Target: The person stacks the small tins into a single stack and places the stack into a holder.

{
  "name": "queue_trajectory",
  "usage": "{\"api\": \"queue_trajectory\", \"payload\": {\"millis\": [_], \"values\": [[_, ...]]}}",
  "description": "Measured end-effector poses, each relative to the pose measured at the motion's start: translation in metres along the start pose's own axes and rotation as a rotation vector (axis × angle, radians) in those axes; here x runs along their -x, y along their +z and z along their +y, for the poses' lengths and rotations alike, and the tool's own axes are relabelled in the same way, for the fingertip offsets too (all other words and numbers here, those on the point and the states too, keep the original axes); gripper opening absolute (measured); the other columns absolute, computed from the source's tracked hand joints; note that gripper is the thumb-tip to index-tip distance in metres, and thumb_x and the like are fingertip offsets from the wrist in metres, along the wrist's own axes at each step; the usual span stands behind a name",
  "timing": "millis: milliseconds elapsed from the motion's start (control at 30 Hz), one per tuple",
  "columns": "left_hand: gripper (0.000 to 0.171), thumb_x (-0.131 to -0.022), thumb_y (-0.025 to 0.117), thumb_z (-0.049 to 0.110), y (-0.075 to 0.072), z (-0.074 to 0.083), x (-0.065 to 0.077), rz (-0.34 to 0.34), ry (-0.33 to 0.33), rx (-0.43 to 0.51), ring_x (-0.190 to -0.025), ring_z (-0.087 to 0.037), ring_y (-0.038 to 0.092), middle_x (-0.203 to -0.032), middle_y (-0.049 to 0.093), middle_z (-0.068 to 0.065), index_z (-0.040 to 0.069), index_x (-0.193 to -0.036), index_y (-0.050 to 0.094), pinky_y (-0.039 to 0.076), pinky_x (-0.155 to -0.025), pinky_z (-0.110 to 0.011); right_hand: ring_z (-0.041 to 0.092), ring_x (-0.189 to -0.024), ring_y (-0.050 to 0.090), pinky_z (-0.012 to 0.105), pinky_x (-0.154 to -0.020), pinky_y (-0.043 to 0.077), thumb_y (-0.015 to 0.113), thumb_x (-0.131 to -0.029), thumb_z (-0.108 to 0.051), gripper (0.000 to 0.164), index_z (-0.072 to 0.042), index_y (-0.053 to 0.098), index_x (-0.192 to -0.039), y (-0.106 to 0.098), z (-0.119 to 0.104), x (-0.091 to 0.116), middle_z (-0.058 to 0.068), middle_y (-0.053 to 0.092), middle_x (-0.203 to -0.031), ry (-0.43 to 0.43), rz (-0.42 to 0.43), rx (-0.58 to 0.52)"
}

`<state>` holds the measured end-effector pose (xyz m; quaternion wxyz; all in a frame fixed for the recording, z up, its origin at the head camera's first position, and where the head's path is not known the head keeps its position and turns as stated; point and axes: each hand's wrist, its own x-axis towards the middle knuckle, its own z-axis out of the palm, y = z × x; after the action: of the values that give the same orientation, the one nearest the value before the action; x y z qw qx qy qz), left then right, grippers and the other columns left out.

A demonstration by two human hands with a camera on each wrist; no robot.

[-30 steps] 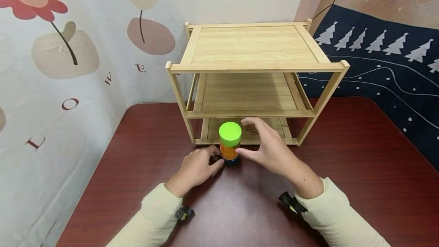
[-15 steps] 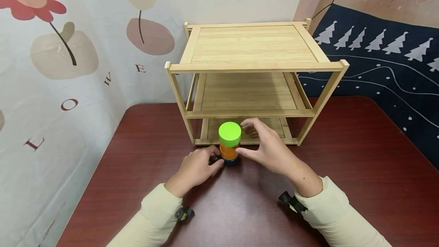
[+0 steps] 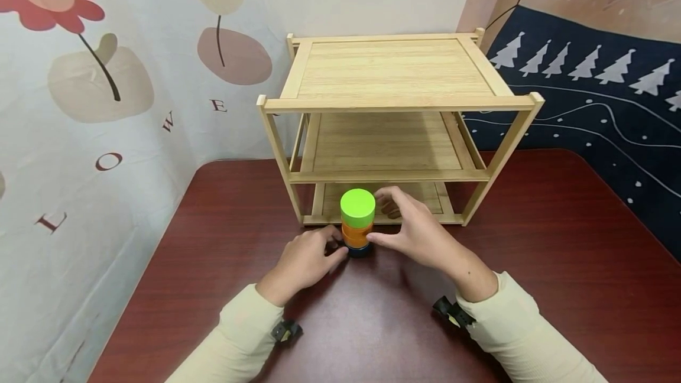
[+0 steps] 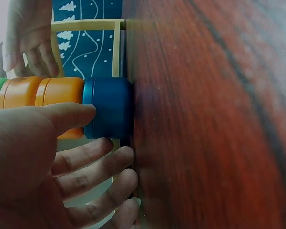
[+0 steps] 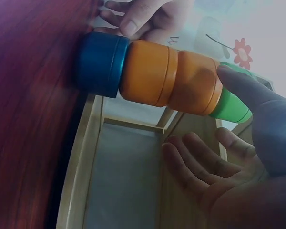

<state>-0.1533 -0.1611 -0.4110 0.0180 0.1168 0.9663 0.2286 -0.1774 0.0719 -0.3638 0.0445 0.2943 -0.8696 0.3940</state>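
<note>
A tower of rounded, cup-shaped pieces stands upright on the table. Dark blue forms its base, two orange pieces sit above, and a flat-topped green piece caps it. Beside the base, my left hand keeps its thumb at the blue rim, the fingers loosely bent along the far side near the tabletop. My right hand is spread around the upper part from the right. Its thumb overlaps the green and orange edge in the right wrist view, while its fingers stand apart from the tower.
Directly behind the tower stands a three-level wooden shelf, its lower front bar close to both hands. All of it rests on a dark red table. Printed cloths hang behind, one with flowers, one with white trees.
The right hand shifts very slightly, its raised fingers dipping a little. The left hand and the tower stay in place.
</note>
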Motion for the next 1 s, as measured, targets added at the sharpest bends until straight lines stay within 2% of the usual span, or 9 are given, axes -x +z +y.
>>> {"api": "queue_trajectory", "payload": {"millis": [233, 467, 700, 1000], "values": [[0.022, -0.092, 0.069, 0.039, -0.001, 0.001, 0.000, -0.002, -0.004, 0.004, -0.082, -0.017, 0.069, -0.093, 0.072, 0.008, 0.022, -0.105, 0.069, 0.052, -0.069, -0.042, 0.027, -0.107, 0.066, 0.043, -0.090, 0.055, 0.086, -0.079, -0.024, 0.066, -0.008, 0.048, -0.131, 0.002, 0.006, -0.002, 0.010, 0.063, -0.122, 0.029, -0.050, -0.030], [0.022, -0.092, 0.069, 0.040, 0.000, 0.001, 0.000, 0.001, -0.005, -0.002, -0.083, -0.018, 0.069, -0.093, 0.072, 0.008, 0.022, -0.106, 0.069, 0.053, -0.070, -0.043, 0.025, -0.105, 0.067, 0.042, -0.090, 0.055, 0.088, -0.077, -0.020, 0.066, -0.006, 0.050, -0.130, 0.010, 0.016, -0.003, 0.010, 0.065, -0.117, 0.018, -0.077, -0.054], [0.023, -0.092, 0.069, 0.040, 0.000, 0.000, 0.001, 0.007, -0.004, -0.005, -0.084, -0.019, 0.070, -0.094, 0.072, 0.008, 0.022, -0.106, 0.069, 0.053, -0.071, -0.044, 0.028, -0.105, 0.068, 0.043, -0.090, 0.055, 0.086, -0.079, -0.019, 0.066, -0.007, 0.050, -0.132, 0.020, 0.021, -0.004, 0.010, 0.067, -0.116, 0.051, -0.119, -0.078], [0.023, -0.092, 0.069, 0.040, 0.000, 0.001, 0.001, 0.006, 0.000, -0.010, -0.082, -0.019, 0.069, -0.093, 0.072, 0.007, 0.022, -0.106, 0.069, 0.053, -0.070, -0.044, 0.031, -0.103, 0.069, 0.043, -0.088, 0.057, 0.085, -0.080, -0.015, 0.066, -0.003, 0.047, -0.133, 0.028, 0.025, -0.003, 0.015, 0.066, -0.116, 0.063, -0.164, -0.106]]}}
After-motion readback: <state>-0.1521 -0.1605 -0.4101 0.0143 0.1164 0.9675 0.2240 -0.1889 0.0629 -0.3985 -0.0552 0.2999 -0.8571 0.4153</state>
